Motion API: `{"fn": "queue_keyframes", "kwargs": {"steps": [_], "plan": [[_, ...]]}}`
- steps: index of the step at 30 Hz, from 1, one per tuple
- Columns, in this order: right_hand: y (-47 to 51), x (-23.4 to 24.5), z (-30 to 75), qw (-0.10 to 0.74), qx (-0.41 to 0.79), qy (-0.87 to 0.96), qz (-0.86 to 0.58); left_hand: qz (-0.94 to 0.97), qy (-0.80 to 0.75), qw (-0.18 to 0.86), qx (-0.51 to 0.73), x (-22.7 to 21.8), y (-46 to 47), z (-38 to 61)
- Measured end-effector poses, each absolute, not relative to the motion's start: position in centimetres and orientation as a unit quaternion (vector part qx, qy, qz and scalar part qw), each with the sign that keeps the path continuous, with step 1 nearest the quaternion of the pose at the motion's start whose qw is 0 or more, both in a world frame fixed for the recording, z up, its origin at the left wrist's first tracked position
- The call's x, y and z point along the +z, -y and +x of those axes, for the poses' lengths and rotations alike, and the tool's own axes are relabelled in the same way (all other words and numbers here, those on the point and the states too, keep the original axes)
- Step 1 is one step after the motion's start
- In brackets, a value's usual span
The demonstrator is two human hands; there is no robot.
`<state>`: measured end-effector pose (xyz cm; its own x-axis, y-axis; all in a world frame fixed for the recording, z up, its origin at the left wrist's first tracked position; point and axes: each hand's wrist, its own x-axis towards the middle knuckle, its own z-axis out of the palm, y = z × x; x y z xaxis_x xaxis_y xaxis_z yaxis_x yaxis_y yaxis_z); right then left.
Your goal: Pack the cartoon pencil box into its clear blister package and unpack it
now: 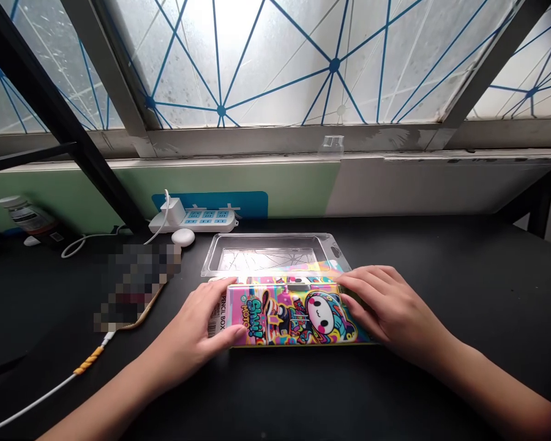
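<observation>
A colourful cartoon-printed pencil box [294,313] lies flat on the black desk [463,275], partly in its clear plastic packaging. My left hand [201,327] grips its left end, thumb on top and fingers wrapped round the edge. On the box's right end rests my right hand [388,306], fingers curled over the top edge and holding it. The clear plastic lid tray [270,252] lies open just behind the box.
A white power strip [202,219] with a charger plugged in and a small white round object [182,237] sit at the back left. A blurred phone-like item [133,282] with a white cable [50,392] lies to the left. A bottle [27,217] stands at far left.
</observation>
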<state>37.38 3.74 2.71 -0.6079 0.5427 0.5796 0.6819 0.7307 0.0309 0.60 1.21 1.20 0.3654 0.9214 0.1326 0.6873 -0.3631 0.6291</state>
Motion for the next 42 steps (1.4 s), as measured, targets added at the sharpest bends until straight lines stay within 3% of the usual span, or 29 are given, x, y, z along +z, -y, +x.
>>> {"fn": "queue_keyframes", "kwargs": {"steps": [9,19,27,35,42], "plan": [[-4.6,4.5,33.5,0.190,-0.142,0.922,-0.306,0.829,-0.475,0.255,0.148,1.1,-1.6,-0.2],[-4.5,3.6,28.4,0.204,-0.050,0.905,-0.370,0.794,-0.491,0.254,0.251,0.6,-0.6,-0.3],[-5.3,3.8,27.7,0.261,-0.075,0.884,-0.380,0.777,-0.482,0.316,0.254,1.7,-0.6,0.0],[-2.8,5.0,28.8,0.332,-0.177,0.884,-0.279,0.810,-0.461,0.282,0.228,2.6,-1.1,-0.7],[2.4,8.3,31.6,0.223,0.031,0.952,-0.208,0.812,-0.452,0.301,0.212,1.7,-1.3,-2.4]]}}
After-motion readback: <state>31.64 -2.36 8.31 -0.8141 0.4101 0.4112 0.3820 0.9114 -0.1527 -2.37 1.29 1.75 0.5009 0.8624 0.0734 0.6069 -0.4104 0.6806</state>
